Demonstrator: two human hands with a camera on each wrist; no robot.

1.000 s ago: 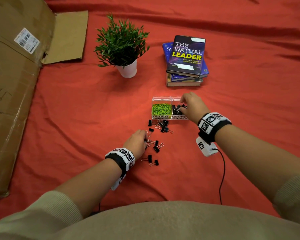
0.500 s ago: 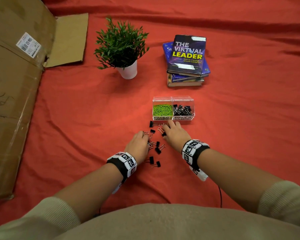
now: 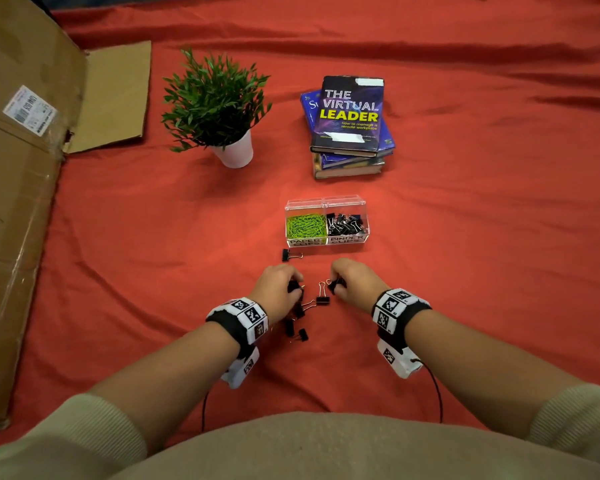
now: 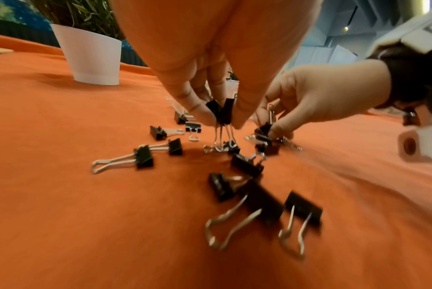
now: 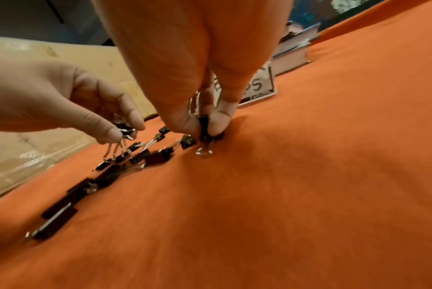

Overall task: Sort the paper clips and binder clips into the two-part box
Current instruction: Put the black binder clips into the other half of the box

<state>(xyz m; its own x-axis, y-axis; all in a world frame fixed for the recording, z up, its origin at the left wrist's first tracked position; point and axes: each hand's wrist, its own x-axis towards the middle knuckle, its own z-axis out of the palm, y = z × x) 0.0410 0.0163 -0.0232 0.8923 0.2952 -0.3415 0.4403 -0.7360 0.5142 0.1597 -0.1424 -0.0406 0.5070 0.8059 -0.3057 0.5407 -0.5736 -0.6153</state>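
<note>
A clear two-part box [image 3: 325,241] sits on the red cloth, green paper clips [image 3: 305,225] in its left half and black binder clips [image 3: 346,224] in its right half. Several loose black binder clips [image 3: 323,299] lie on the cloth in front of it, one apart [image 3: 286,254] near the box's left corner. My left hand [image 3: 293,289] pinches two binder clips [image 4: 222,113] just above the pile, wire handles hanging down. To its right, my right hand [image 3: 334,287] pinches a binder clip [image 5: 204,125] against the cloth.
A potted green plant [image 3: 234,154] and a stack of books [image 3: 349,133] stand behind the box. A large cardboard box [image 3: 18,209] lies along the left side. Cables trail from both wrist devices toward my body.
My right hand left the box's binder-clip half, came down to the loose pile and now pinches a clip. My left hand closed on clips in the pile and moved slightly forward.
</note>
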